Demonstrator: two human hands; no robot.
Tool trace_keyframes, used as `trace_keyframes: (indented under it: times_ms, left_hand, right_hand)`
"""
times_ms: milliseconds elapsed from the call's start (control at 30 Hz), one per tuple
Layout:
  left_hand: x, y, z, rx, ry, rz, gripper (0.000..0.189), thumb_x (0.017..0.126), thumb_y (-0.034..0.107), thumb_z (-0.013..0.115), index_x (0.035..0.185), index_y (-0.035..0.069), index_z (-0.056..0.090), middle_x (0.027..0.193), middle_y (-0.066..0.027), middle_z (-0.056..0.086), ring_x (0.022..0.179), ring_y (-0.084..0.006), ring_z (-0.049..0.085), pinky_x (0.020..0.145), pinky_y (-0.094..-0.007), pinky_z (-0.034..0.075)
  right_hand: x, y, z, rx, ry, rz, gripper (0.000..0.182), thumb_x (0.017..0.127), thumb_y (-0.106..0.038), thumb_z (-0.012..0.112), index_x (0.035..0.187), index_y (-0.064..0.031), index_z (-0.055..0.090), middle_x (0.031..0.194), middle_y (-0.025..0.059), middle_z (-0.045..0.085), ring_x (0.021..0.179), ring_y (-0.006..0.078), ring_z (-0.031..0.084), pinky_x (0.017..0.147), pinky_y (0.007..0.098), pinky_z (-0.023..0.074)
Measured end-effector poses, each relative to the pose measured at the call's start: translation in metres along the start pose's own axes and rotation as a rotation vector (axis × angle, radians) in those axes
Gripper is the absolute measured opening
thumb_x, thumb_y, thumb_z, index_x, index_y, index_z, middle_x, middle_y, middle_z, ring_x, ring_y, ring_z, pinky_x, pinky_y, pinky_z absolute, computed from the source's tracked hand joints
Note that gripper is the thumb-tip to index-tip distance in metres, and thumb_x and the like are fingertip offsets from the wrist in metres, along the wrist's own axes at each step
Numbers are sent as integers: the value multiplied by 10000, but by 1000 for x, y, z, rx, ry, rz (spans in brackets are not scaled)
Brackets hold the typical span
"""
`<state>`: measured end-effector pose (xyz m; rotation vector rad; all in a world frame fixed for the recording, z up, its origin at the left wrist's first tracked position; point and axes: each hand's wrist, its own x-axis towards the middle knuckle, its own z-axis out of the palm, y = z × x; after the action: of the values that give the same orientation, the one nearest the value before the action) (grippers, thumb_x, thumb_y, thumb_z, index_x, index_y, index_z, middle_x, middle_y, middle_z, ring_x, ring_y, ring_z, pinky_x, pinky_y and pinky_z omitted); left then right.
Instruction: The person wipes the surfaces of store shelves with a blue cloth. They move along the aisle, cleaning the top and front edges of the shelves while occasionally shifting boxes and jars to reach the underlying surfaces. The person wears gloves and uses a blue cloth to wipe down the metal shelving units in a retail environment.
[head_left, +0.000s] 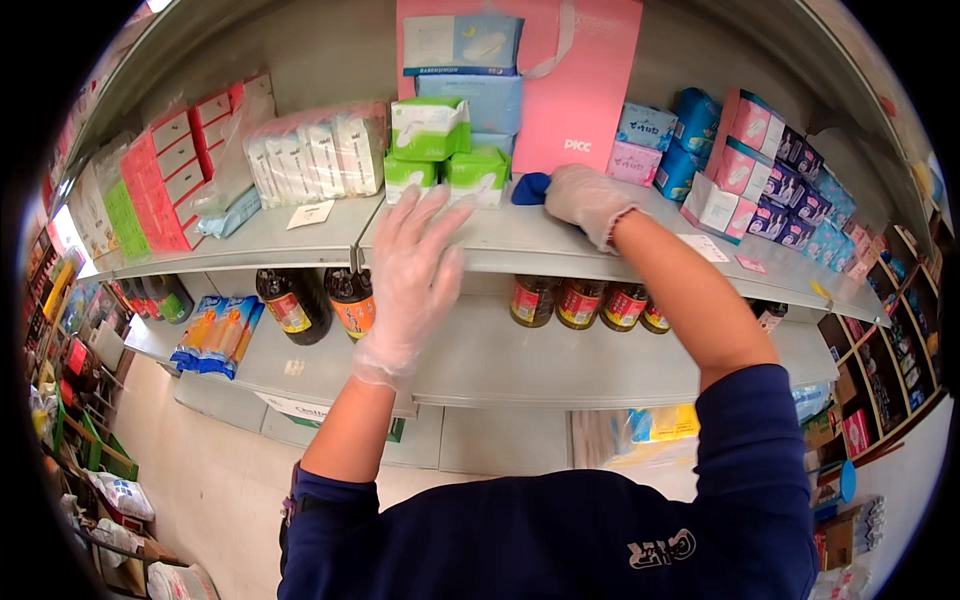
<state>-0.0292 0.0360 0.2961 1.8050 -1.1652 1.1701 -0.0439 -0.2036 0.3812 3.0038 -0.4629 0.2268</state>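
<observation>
In a clear plastic glove, my right hand grips a dark blue cloth on the grey metal shelf. A large pink paper bag with a white ribbon handle stands just behind it. My left hand, gloved too, hovers before the shelf edge with fingers spread and nothing in it. Just beyond its fingertips are green-and-white sanitary pad packs, some stacked. Blue pad packs rise behind these. The fingertips overlap the lower green packs in view, and I cannot tell if they touch.
Further left stand plastic-wrapped white packs and red-and-white boxes. On the right are blue packs and pink-and-white packs. The lower shelf holds dark sauce bottles, jars and orange-and-blue packets.
</observation>
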Motion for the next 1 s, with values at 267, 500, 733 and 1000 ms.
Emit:
trace_keyframes:
  times_ms: [267, 500, 733, 1000]
  left_hand:
    - [46, -11, 37, 180, -115, -71, 419, 847, 142, 622, 1265, 157, 615, 1312, -169, 547, 1213, -393, 481, 1029, -481, 393]
    - [41, -13, 38, 266, -98, -154, 378, 883, 183, 611, 1255, 121, 612, 1264, -186, 571, 1164, -378, 515, 1023, -460, 400]
    - [42, -16, 41, 257, -85, -119, 410, 857, 119, 625, 1265, 133, 594, 1243, -156, 581, 1146, -367, 522, 995, -457, 417]
    - [129, 114, 88, -567, -320, -174, 712, 889, 294, 609, 1508, 130, 297, 1539, -123, 316, 1411, -290, 317, 1163, -403, 233]
  right_hand:
    - [-2, -34, 8, -85, 66, -203, 304, 839, -187, 544, 1038, -29, 711, 1072, 211, 687, 1027, 347, 660, 900, 434, 521]
    - [-14, -25, 13, 6, 136, -237, 252, 836, -164, 574, 999, -48, 726, 1025, 173, 710, 987, 307, 684, 849, 419, 547]
    - [-110, 31, 2, 189, 99, -362, 323, 835, -139, 560, 1123, -62, 684, 1068, 177, 666, 1048, 342, 627, 869, 432, 526]
    - [-202, 162, -41, 905, 82, -342, 307, 883, -196, 547, 1137, -112, 699, 1022, 128, 712, 902, 234, 677, 850, 337, 512]
